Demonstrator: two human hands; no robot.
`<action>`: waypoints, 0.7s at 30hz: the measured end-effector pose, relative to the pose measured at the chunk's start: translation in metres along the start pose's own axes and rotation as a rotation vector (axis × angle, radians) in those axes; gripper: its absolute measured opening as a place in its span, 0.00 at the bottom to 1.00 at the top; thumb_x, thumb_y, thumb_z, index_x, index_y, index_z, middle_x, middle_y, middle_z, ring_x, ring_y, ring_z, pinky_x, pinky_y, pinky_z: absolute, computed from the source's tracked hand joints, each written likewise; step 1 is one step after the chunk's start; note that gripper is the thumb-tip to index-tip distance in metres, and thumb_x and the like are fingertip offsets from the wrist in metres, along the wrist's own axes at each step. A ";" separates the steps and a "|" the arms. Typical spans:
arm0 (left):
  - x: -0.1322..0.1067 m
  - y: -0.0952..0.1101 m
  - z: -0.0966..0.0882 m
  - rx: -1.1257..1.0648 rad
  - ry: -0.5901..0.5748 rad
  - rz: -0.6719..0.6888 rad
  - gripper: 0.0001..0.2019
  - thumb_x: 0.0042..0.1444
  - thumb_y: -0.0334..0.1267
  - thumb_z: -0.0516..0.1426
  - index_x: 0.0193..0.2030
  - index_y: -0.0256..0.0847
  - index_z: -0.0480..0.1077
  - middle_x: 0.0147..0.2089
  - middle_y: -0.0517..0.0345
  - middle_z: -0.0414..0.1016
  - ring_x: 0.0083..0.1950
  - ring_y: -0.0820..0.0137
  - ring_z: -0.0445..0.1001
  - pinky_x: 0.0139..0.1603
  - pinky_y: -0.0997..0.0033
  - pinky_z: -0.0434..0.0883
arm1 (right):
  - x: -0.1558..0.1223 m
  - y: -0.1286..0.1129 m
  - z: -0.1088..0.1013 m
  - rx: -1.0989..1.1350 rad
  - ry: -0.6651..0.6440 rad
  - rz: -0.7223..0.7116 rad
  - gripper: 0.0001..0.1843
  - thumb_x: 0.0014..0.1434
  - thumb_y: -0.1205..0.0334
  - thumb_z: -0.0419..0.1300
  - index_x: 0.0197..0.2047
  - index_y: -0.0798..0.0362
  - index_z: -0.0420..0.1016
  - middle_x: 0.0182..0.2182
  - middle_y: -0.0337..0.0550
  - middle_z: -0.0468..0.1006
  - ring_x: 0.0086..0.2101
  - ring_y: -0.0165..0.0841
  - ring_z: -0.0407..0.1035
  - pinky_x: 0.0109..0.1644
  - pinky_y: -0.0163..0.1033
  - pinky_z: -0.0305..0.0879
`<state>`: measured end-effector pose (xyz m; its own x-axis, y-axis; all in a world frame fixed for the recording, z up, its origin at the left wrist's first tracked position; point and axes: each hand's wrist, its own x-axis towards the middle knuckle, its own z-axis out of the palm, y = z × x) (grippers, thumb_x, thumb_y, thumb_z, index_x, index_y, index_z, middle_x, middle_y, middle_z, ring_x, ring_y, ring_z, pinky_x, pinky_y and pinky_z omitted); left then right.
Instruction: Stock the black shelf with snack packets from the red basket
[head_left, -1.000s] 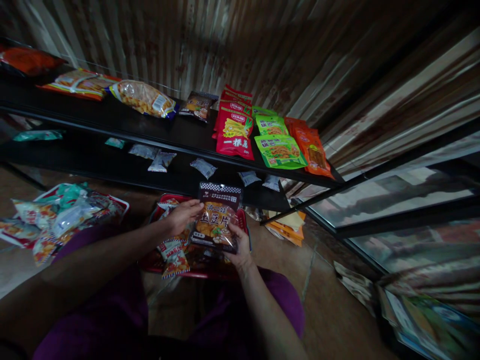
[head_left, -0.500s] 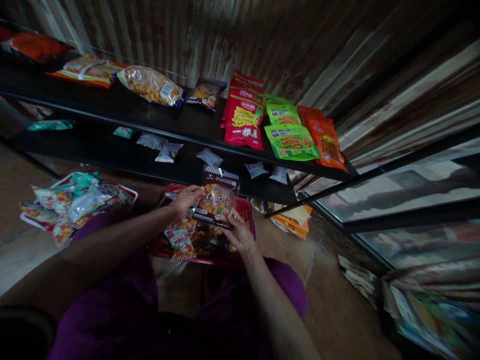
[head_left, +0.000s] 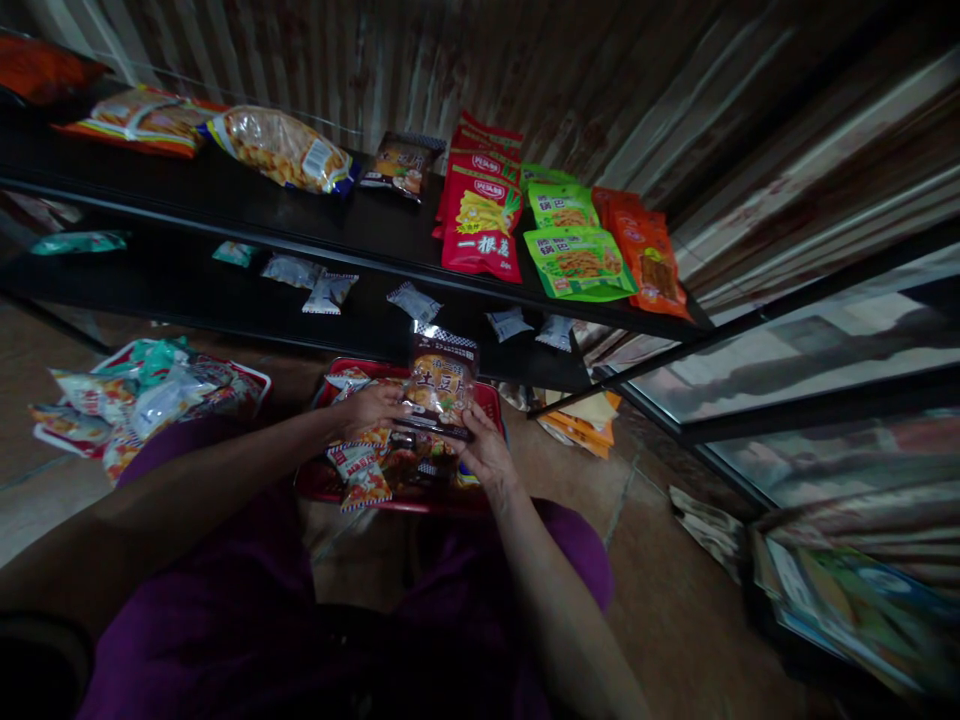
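Note:
Both my hands hold one dark snack packet [head_left: 440, 383] with a checkered top edge and yellow lettering. My left hand [head_left: 373, 408] grips its left side. My right hand [head_left: 485, 450] holds its lower right corner, fingers closed on it. The packet hangs over a red basket [head_left: 318, 483] full of small snack bags on the floor, just in front of the lower black shelf [head_left: 247, 325]. A matching dark packet [head_left: 400, 165] lies on the upper shelf [head_left: 375, 240], beside a stack of red packets [head_left: 480, 215].
Green packets [head_left: 574, 255] and orange packets [head_left: 645, 260] lie right of the red ones; a clear bag of yellow snacks [head_left: 279, 148] lies left. Small silver sachets [head_left: 328, 292] dot the lower shelf. A second basket of bags [head_left: 135, 400] sits left. Glass panels [head_left: 787, 370] stand right.
The dark packet has moved away from me and lower, towards the basket and the lower shelf. Both hands stayed on it. The view has tilted slightly.

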<state>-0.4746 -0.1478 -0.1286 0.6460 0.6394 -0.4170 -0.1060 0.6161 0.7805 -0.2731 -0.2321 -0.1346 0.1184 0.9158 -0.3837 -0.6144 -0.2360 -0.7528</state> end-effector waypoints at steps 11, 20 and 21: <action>0.000 0.005 0.006 0.004 0.080 0.022 0.19 0.37 0.40 0.69 0.35 0.36 0.72 0.36 0.55 0.76 0.37 0.68 0.75 0.43 0.67 0.69 | -0.002 -0.002 0.003 0.018 0.008 -0.011 0.18 0.49 0.65 0.65 0.45 0.48 0.72 0.39 0.38 0.81 0.41 0.38 0.76 0.46 0.52 0.74; 0.007 0.016 0.004 0.039 0.268 0.156 0.14 0.45 0.44 0.64 0.33 0.35 0.73 0.34 0.54 0.77 0.35 0.72 0.73 0.38 0.72 0.67 | -0.004 0.001 0.005 0.000 -0.031 0.064 0.22 0.48 0.65 0.67 0.48 0.47 0.72 0.39 0.39 0.81 0.37 0.35 0.77 0.39 0.44 0.76; 0.009 0.016 0.004 0.053 0.306 0.161 0.11 0.45 0.42 0.64 0.31 0.35 0.72 0.31 0.55 0.76 0.32 0.73 0.72 0.36 0.73 0.67 | -0.004 0.001 0.005 -0.001 -0.017 0.074 0.23 0.47 0.65 0.68 0.48 0.47 0.72 0.39 0.40 0.81 0.37 0.35 0.76 0.39 0.43 0.76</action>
<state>-0.4674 -0.1346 -0.1176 0.3664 0.8398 -0.4006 -0.1431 0.4763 0.8676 -0.2784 -0.2345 -0.1310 0.0598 0.9012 -0.4292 -0.6203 -0.3033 -0.7234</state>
